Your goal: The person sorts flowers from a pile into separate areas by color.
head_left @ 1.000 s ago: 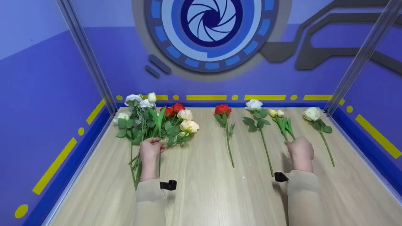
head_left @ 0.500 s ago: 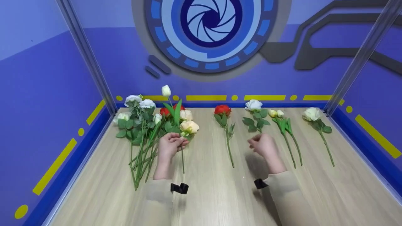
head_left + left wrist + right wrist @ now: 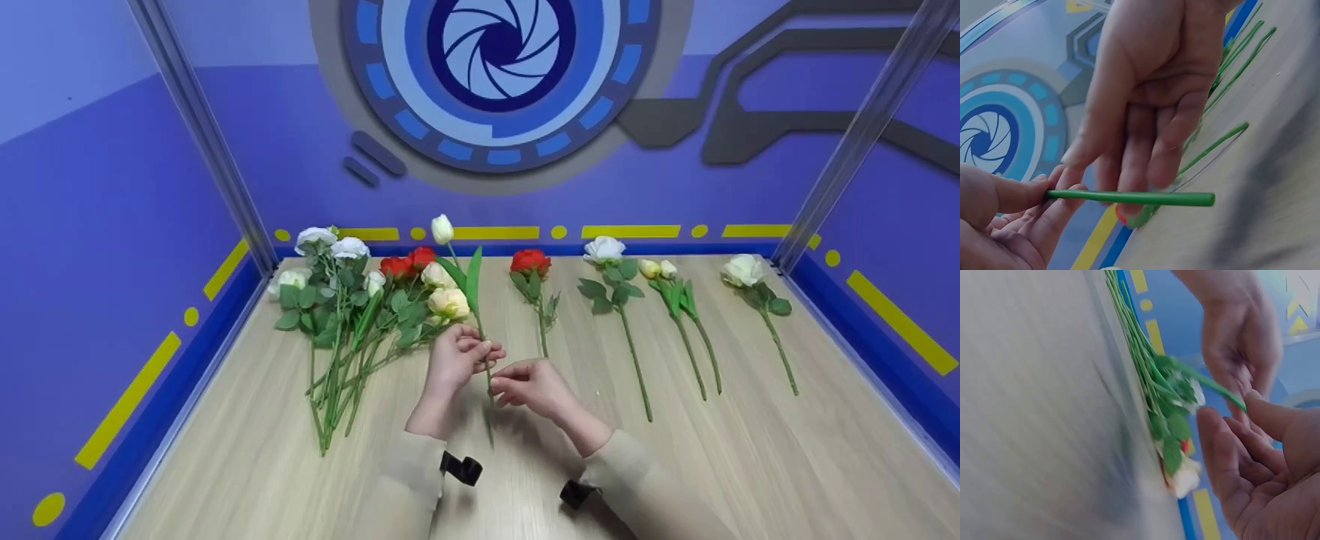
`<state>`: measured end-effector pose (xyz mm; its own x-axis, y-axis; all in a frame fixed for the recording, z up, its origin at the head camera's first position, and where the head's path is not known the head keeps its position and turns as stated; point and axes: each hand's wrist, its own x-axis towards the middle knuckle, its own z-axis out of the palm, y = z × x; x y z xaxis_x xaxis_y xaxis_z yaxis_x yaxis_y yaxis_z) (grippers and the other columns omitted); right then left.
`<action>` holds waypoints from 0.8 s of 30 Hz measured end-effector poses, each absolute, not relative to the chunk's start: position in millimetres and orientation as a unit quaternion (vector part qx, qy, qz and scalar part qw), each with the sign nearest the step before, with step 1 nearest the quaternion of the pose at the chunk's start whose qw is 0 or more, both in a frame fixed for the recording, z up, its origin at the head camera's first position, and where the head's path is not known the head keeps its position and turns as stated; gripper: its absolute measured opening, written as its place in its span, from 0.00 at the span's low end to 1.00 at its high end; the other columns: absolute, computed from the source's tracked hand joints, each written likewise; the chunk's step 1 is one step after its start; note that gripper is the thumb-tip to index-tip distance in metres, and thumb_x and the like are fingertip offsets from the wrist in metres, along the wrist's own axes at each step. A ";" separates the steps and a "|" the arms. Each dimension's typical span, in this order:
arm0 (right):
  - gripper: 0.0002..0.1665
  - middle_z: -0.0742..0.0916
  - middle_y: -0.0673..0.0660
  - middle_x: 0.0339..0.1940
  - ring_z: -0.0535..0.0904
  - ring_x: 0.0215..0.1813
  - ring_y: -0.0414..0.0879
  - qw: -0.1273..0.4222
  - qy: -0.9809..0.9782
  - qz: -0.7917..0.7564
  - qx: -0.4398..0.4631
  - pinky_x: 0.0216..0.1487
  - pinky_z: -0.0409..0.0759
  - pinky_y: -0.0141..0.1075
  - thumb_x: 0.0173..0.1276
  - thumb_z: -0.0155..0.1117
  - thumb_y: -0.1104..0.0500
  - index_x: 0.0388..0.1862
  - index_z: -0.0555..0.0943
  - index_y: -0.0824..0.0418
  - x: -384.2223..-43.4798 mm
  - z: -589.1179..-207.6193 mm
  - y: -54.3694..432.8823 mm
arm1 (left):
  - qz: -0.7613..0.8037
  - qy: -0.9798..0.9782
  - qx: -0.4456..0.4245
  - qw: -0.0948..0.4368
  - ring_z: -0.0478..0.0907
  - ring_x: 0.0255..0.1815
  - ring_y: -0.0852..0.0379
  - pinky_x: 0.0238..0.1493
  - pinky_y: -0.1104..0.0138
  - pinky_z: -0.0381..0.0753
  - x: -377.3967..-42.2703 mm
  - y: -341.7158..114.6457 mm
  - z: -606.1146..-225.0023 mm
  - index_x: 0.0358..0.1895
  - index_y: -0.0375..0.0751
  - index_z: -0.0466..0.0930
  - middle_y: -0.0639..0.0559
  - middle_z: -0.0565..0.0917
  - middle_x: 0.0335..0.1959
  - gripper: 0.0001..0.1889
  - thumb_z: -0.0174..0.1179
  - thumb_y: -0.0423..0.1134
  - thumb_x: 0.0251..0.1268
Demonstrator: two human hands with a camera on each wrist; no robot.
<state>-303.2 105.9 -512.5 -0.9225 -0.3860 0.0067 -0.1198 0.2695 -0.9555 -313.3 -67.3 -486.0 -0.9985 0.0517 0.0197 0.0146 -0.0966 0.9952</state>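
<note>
With 12 o'clock at the back wall and the hands as centre, the white tulip runs its blurred stem end towards 6 and its bloom past 11. The right hand has swung over from the white rose, between 1 and 2, and is at the stem's 3 o'clock side, thumb and fingers apart; whether it touches I cannot tell. A little farther, the left hand pinches the stem, having drawn the tulip inwards from the mixed bunch at 10. Beyond, the red rose lies at 1. Both hands now meet at one stem, so this looks like two-handed work rather than carrying alone.
</note>
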 end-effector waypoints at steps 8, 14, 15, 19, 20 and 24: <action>0.09 0.92 0.63 0.31 0.84 0.27 0.35 0.093 0.776 -0.604 -0.155 0.36 0.90 0.39 0.69 0.68 0.68 0.41 0.86 0.77 -299.6 -516.6 101.1 | 0.731 0.682 0.023 0.005 0.92 0.38 0.48 0.40 0.64 0.90 -311.5 -55.4 -491.9 0.48 0.23 0.71 0.26 0.88 0.42 0.09 0.60 0.22 0.70; 0.09 0.92 0.64 0.32 0.85 0.28 0.36 0.096 0.785 -0.592 -0.153 0.40 0.90 0.47 0.70 0.67 0.68 0.41 0.85 0.77 -303.0 -511.3 108.2 | 0.702 0.712 0.021 0.006 0.90 0.38 0.56 0.45 0.63 0.90 -313.2 -61.2 -489.9 0.52 0.22 0.76 0.32 0.89 0.42 0.14 0.64 0.27 0.69; 0.09 0.92 0.65 0.32 0.85 0.28 0.36 0.096 0.788 -0.590 -0.150 0.41 0.90 0.47 0.71 0.67 0.68 0.41 0.85 0.77 -303.7 -509.8 110.0 | 0.695 0.719 0.021 0.003 0.90 0.38 0.56 0.45 0.63 0.90 -313.7 -63.6 -489.4 0.53 0.22 0.77 0.33 0.89 0.42 0.14 0.64 0.28 0.69; 0.11 0.92 0.67 0.34 0.85 0.28 0.36 0.099 0.795 -0.581 -0.142 0.42 0.90 0.46 0.71 0.66 0.67 0.43 0.85 0.78 -308.6 -506.6 118.4 | 0.675 0.738 0.011 -0.016 0.90 0.38 0.54 0.44 0.63 0.90 -316.0 -75.9 -487.4 0.53 0.23 0.78 0.32 0.89 0.43 0.14 0.64 0.29 0.70; 0.11 0.92 0.67 0.34 0.85 0.28 0.36 0.099 0.796 -0.580 -0.143 0.41 0.90 0.45 0.72 0.66 0.67 0.43 0.84 0.79 -310.0 -505.6 120.7 | 0.671 0.741 0.005 -0.023 0.90 0.38 0.53 0.43 0.63 0.90 -316.6 -79.9 -487.0 0.53 0.22 0.78 0.31 0.89 0.43 0.14 0.64 0.29 0.70; 0.11 0.92 0.66 0.34 0.86 0.29 0.36 0.093 0.803 -0.572 -0.140 0.36 0.89 0.39 0.72 0.66 0.66 0.43 0.85 0.77 -315.1 -499.6 132.4 | 0.632 0.771 -0.041 -0.064 0.90 0.37 0.52 0.40 0.65 0.89 -319.6 -98.7 -485.0 0.51 0.25 0.80 0.33 0.89 0.41 0.12 0.64 0.30 0.70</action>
<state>-315.1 132.4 -499.6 -0.9432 -0.3319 0.0112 -0.1188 0.3058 -0.9447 -319.6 -98.7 -485.0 -0.9884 -0.1439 0.0481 0.0188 0.1985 0.9799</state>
